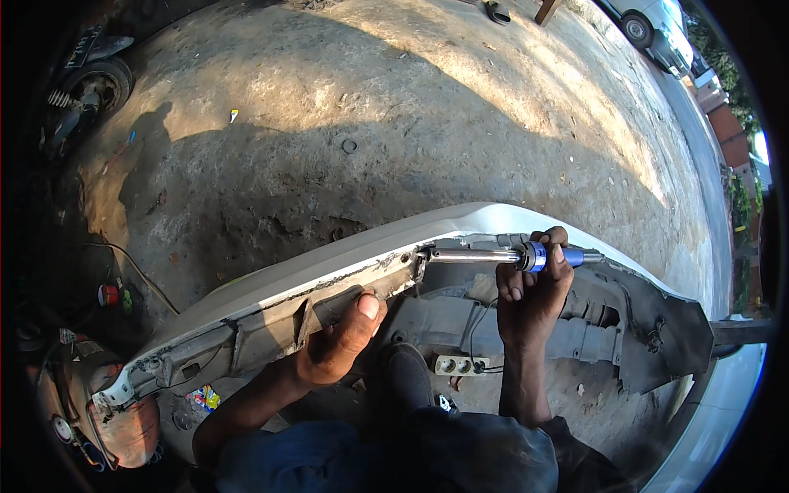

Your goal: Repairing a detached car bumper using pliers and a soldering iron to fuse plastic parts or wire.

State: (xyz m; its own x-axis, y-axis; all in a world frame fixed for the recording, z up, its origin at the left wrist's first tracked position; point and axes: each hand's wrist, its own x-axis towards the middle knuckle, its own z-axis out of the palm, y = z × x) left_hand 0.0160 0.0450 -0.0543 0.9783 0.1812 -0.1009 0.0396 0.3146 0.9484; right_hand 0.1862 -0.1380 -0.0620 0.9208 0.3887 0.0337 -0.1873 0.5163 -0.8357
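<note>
A white car bumper (pixel 329 259) stretches across in front of me, its dark, ribbed inner side toward me. My left hand (pixel 345 337) grips its inner part left of the middle, thumb on top and most fingers hidden. In my right hand (pixel 534 292) is what looks like a soldering iron (pixel 477 255) with a blue handle and a long metal barrel. My fingers close round the blue part, and the barrel points left. Its tip meets the bumper's rough, dark broken edge near the middle, just right of my left hand.
A white socket strip (pixel 460 365) lies beside my shoe (pixel 405 374). At the lower left stands a rusty orange tank (pixel 127 431) with a gauge. A cable (pixel 136 267) runs along the left. A motorcycle wheel (pixel 103 86) and a parked white vehicle (pixel 653 33) stand farther off.
</note>
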